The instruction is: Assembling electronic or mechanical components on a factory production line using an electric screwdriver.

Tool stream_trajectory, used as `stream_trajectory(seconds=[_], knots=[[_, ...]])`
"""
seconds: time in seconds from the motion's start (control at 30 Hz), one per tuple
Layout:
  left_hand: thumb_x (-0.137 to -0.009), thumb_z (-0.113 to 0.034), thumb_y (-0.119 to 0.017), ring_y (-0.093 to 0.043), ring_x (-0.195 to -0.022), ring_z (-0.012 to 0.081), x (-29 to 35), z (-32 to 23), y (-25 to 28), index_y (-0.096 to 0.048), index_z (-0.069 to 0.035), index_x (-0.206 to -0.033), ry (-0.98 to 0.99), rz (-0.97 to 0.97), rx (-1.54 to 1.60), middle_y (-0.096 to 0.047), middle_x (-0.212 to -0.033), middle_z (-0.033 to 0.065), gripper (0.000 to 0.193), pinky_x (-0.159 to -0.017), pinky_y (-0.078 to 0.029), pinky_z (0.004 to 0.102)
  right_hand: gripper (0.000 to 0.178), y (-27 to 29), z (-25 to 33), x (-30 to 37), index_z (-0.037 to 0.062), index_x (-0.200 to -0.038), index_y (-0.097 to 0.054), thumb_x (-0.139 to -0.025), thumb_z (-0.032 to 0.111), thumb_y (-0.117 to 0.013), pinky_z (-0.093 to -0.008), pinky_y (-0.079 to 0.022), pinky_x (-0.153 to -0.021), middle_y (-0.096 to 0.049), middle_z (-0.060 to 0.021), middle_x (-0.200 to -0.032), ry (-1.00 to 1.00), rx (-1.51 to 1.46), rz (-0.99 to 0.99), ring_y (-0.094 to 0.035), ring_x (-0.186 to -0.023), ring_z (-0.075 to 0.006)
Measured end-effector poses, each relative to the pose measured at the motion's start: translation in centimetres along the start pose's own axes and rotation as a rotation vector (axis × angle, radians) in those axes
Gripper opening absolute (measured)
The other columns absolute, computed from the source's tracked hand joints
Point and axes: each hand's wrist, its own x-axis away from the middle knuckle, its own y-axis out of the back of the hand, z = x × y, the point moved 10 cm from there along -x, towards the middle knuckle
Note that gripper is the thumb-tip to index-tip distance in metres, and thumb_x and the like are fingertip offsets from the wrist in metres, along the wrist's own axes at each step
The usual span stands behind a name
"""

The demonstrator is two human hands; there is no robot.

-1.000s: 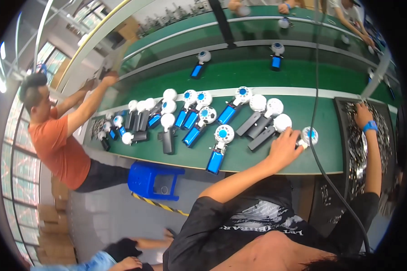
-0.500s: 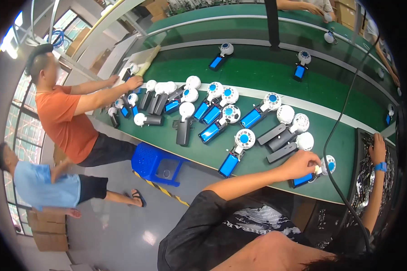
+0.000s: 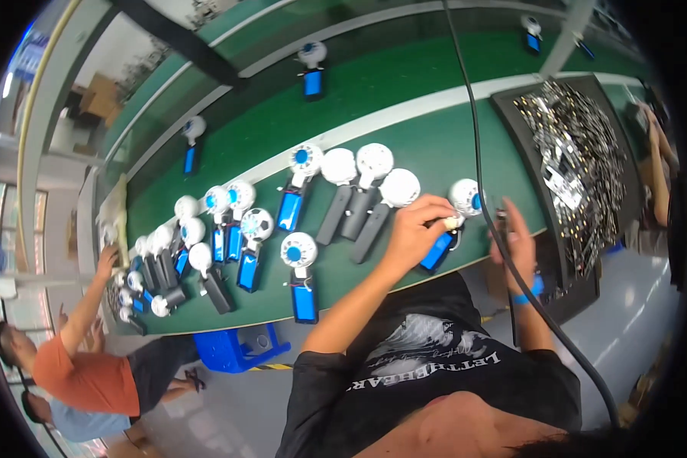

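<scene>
In front of me lies a partly assembled handheld fan with a round white head and a blue battery block in its open handle. My left hand is closed at its neck, thumb and fingertips pinching a small cream-coloured part there. To the right of this fan, my right hand is raised near the bench's front edge. Its fingers are closed on a small dark piece, blurred and partly covered by a black cable.
A black tray heaped with small metal parts stands right. Several similar fans lie leftward on the green bench. A black cable hangs across the front. Behind, more fans lie on a green belt. A co-worker reaches in at left.
My view has turned to the right. My right hand has left the parts tray and come toward the fan, with a small dark piece in its fingers. My left hand stays at the fan's neck.
</scene>
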Motion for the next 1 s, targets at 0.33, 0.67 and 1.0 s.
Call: stream_trajectory(seconds=[0.33,0.67,1.0], knots=[[-0.078,0.004,-0.078,-0.069,-0.076,0.0212,0.6,-2.1,0.7,-0.077,0.000,-0.091,-0.190,-0.084,-0.283,-0.071,-0.082,0.0092,0.014,-0.066,-0.053,0.0306,0.051,-7.6,0.6,-4.0,0.0027,-0.155,-0.041,-0.106,0.019,-0.044,-0.0199,-0.037,-0.056,-0.057,-0.0031,-0.101,0.146,0.052,0.111,-0.044,-0.065,-0.0056],[-0.074,-0.005,-0.079,-0.064,-0.070,0.0210,1.0,-4.9,-0.9,-0.074,-0.009,-0.088,-0.341,-0.050,-0.630,-0.066,-0.080,0.0004,0.016,-0.057,-0.051,0.0348,0.042,-7.4,4.1,-0.7,-0.0045,-0.139,-0.056,-0.100,0.009,-0.050,-0.0359,-0.051,-0.086,-0.063,-0.0204,-0.112,0.256,0.365,0.127,-0.064,-0.095,-0.0318],[-0.075,-0.009,-0.075,-0.062,-0.070,0.0192,0.5,-5.9,-2.5,-0.070,-0.010,-0.082,-0.340,-0.011,-0.801,-0.059,-0.075,0.0004,0.010,-0.057,-0.050,0.0332,0.042,-6.6,4.1,-0.5,-0.0039,-0.139,-0.057,-0.099,0.005,-0.050,-0.0379,-0.052,-0.082,-0.062,-0.0195,-0.109,0.327,0.389,0.095,-0.063,-0.093,-0.0340]])
